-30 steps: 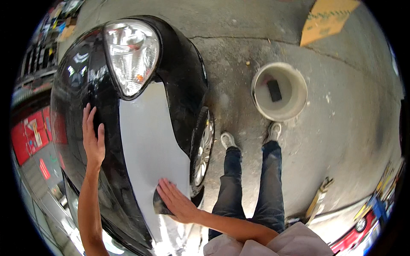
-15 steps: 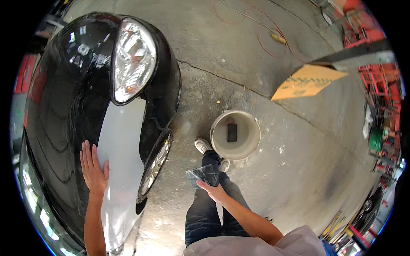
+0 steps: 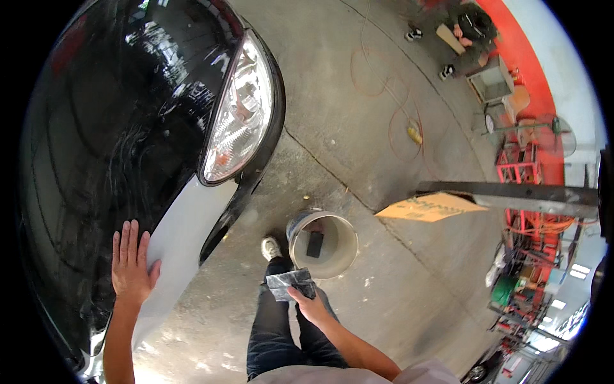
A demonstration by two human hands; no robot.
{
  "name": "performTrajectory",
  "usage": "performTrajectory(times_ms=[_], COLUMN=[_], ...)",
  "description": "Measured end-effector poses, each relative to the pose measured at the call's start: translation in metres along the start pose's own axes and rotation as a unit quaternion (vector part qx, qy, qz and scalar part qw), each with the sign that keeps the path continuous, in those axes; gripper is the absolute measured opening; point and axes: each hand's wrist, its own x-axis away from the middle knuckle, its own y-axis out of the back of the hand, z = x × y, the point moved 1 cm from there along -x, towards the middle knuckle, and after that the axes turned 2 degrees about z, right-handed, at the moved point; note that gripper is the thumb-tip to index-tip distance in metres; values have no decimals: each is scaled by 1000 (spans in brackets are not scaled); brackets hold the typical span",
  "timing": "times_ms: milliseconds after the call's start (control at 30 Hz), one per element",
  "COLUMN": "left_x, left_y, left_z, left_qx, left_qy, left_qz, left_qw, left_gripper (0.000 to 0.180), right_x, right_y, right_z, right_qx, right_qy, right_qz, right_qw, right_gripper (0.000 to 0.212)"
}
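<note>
My left hand [image 3: 132, 265] lies flat, fingers stretched, on the black car hood [image 3: 83, 173], with its thumb over the edge of the dull grey fender [image 3: 185, 224]. In my right hand [image 3: 310, 306] is a dark sheet of sandpaper [image 3: 281, 285] with whitish smears, held in front of my legs. Just beyond it a pale bucket [image 3: 354, 246] stands on the floor. A dark rectangular block [image 3: 314, 244] is inside the bucket. Above the fender sits the clear headlight [image 3: 240, 112].
To the right, an orange-brown cardboard piece [image 3: 428, 206] is by a dark post [image 3: 511, 191]. A thin hose [image 3: 390, 89] curls over the concrete floor. A person [image 3: 470, 32] sits at the far right, near a fan [image 3: 555, 134] and red racks [image 3: 519, 163].
My view has swung, bringing the seated person and the red wall into sight. My left hand stays on the car, and the sandpaper remains in my right hand.
</note>
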Motion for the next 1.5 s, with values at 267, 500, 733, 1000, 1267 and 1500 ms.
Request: performTrajectory(times_ms=[267, 500, 733, 1000, 1267, 1500], left_x=[-4, -2, -9, 8, 6, -26], left_y=[6, 11, 9, -31, -61, -103], left_z=[1, -1, -16, -63, -59, -75], left_qx=[23, 38, 21, -83, -183, -298], left_qy=[-14, 2, 70, 289, 374, 435], left_qz=[-19, -5, -49, -204, -313, -441], left_qw=[999, 999, 996, 932, 854, 726], left_gripper=[82, 74, 67, 48, 36, 55], right_x=[-26, -30, -61, -248, -566, -727], right_y=[2, -12, 26, 151, 261, 272], right_z=[36, 73, 125, 185, 91, 41], right_qx=[50, -25, -67, -6, 236, 458], right_qy=[-22, -45, -76, -142, -136, -105], right_qz=[42, 85, 174, 188, 79, 163], right_qw=[998, 995, 980, 972, 959, 868], right_gripper=[47, 34, 31, 27, 30, 39])
